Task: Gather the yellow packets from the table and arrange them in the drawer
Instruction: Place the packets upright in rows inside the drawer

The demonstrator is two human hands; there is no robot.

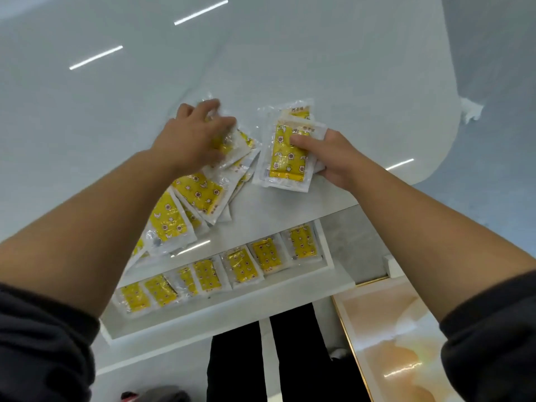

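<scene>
— Where are our yellow packets (200,192)?

— Most lie in a loose, overlapping heap on the bench (261,68), close to its near edge. Below that edge the drawer (261,297) stands open, and a row (242,265) of packets lies side by side inside it.

— What do we hold?

— Our right hand (327,158) grips a small stack (285,158) of packets just right of the heap. The thumb presses on the top one and the rest of the hand is curled behind.

— And the other side?

— Our left hand (197,137) lies palm down on the far end of the heap, its fingers (223,123) bent over a crinkled packet. It is blurred, so we cannot tell whether they have closed on it.
</scene>
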